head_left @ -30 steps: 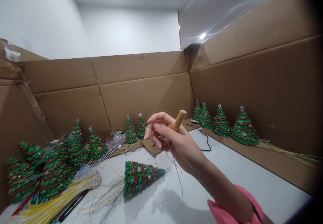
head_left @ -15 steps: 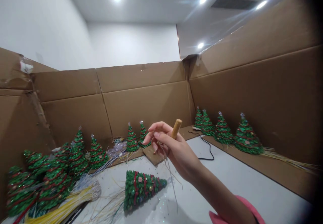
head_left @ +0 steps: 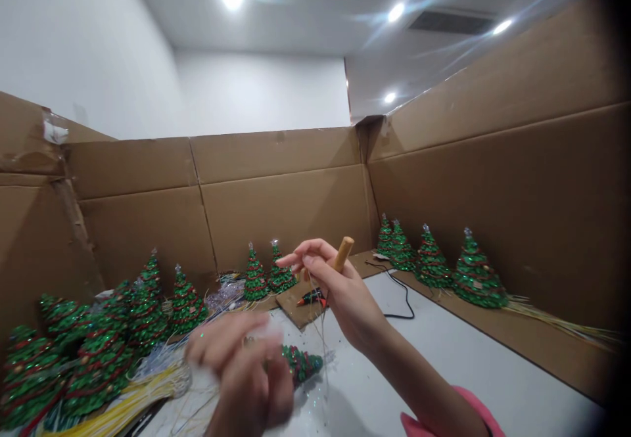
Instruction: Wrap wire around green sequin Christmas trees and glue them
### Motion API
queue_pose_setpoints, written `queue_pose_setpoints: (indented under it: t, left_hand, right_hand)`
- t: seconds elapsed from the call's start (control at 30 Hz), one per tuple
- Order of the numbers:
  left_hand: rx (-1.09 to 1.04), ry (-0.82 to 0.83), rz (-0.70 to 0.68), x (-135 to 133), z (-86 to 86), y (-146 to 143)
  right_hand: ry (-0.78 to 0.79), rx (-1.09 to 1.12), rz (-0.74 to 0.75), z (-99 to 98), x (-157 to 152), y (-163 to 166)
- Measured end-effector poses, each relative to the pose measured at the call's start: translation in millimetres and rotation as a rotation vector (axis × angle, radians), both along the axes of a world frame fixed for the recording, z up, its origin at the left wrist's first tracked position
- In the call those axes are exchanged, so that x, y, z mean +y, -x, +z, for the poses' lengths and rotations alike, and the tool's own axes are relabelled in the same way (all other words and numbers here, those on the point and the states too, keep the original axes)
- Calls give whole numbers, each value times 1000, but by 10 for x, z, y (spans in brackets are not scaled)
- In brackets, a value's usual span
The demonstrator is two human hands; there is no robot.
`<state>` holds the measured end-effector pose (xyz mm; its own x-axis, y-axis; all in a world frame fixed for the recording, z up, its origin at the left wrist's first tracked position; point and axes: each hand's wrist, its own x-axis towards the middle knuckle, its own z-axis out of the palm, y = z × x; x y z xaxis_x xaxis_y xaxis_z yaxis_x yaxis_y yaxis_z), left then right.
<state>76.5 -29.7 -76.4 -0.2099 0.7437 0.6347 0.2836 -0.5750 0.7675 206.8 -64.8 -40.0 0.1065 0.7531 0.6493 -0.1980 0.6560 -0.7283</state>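
My right hand point(head_left: 352, 302) is closed around a tool with a round wooden handle point(head_left: 344, 253), whose end sticks up behind the thumb. The tool's other end is hidden by the fingers. Thin pale strands point(head_left: 323, 338) dangle from the same hand. Smeared by motion, my left hand point(head_left: 246, 365) hovers in front of a small green Christmas tree point(head_left: 303, 363) with red garland. That tree lies on its side on the white table point(head_left: 444, 345), mostly covered by the hand. I cannot tell whether the left hand touches it or holds anything.
Several similar trees point(head_left: 106, 355) crowd the left, with more along the right cardboard wall point(head_left: 493, 181). Yellow wire bundles point(head_left: 133, 397) lie front left. A black and orange tool point(head_left: 311, 298) rests on a cardboard piece point(head_left: 294, 312); a black cord point(head_left: 407, 299) curls behind.
My left hand has come into view from below, in front of the lying tree. My right hand keeps its hold on the wooden-handled tool, almost in place.
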Motion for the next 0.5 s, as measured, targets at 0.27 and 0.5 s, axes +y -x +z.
queue_pose_setpoints:
  t: [0.27,0.5]
  left_hand:
    - [49,226,-864,25,142,-132]
    - [56,207,-846,63,145,-70]
  right_hand:
    - [40,-51,23,-2,31,-24]
    - [21,-103,35,-3,70,-24]
